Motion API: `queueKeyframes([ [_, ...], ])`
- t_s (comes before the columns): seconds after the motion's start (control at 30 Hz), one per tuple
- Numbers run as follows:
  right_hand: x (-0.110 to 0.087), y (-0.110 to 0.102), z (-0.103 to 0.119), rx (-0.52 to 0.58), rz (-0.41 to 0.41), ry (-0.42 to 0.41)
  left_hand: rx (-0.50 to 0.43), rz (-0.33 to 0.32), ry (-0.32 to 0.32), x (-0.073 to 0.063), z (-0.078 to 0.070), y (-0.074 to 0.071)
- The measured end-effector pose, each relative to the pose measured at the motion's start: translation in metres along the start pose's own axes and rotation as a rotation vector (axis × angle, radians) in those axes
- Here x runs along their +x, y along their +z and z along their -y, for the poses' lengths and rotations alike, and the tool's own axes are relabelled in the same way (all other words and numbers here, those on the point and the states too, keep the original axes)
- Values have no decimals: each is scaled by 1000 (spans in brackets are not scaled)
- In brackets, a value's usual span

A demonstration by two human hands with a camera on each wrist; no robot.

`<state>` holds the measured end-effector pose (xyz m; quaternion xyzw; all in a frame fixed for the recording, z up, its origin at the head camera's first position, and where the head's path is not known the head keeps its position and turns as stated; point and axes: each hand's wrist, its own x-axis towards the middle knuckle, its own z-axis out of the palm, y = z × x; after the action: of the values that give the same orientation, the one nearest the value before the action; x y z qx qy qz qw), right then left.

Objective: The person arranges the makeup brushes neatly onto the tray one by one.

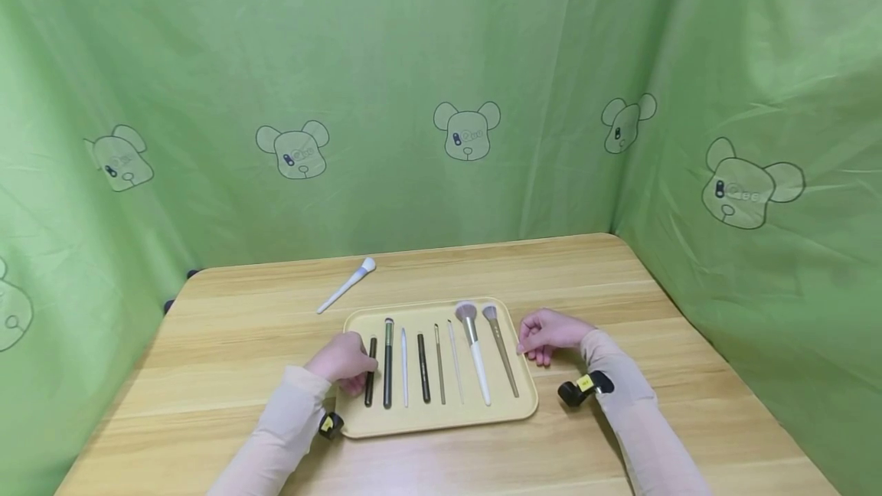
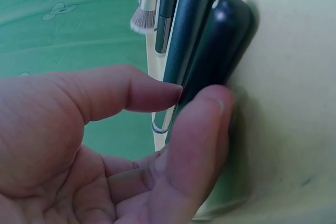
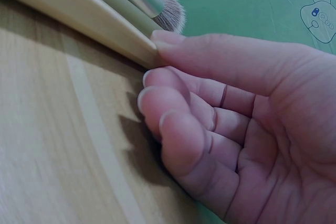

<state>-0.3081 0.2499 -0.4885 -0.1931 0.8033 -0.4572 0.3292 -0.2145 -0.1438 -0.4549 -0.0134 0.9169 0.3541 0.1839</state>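
A beige tray (image 1: pixel 441 427) holds a row of makeup brushes lying roughly side by side. My left hand (image 1: pixel 341 362) is over its left side, pinching the short black makeup brush (image 1: pixel 370 389) at the row's left end between thumb and forefinger. In the left wrist view this brush's rounded black handle end (image 2: pixel 231 22) sticks out past the fingertips. Beside it is a longer black brush (image 1: pixel 388 373). At the tray's right edge, my right hand (image 1: pixel 553 331) grips the rim (image 3: pixel 100 19) with thumb and forefinger, the other fingers curled below.
A white brush (image 1: pixel 347 285) lies on the wooden table (image 1: pixel 227 343) behind the tray's left corner. Further along the row are a large white-handled brush (image 1: pixel 475 358) and a brown-handled brush (image 1: pixel 503 354). Green curtains (image 1: pixel 386 197) stand behind the table and along its sides.
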Motion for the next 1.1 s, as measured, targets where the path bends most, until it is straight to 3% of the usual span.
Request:
queueKeyframes([
  [0.67,0,0,-2,3,0,-7,-19,6,-5,1,0,-4],
  [0.9,0,0,-2,2,-1,-5,-58,-28,-5,2,1,-14],
  [1.1,0,-1,-1,-4,0,-5,-59,-98,1,5,1,-30],
])
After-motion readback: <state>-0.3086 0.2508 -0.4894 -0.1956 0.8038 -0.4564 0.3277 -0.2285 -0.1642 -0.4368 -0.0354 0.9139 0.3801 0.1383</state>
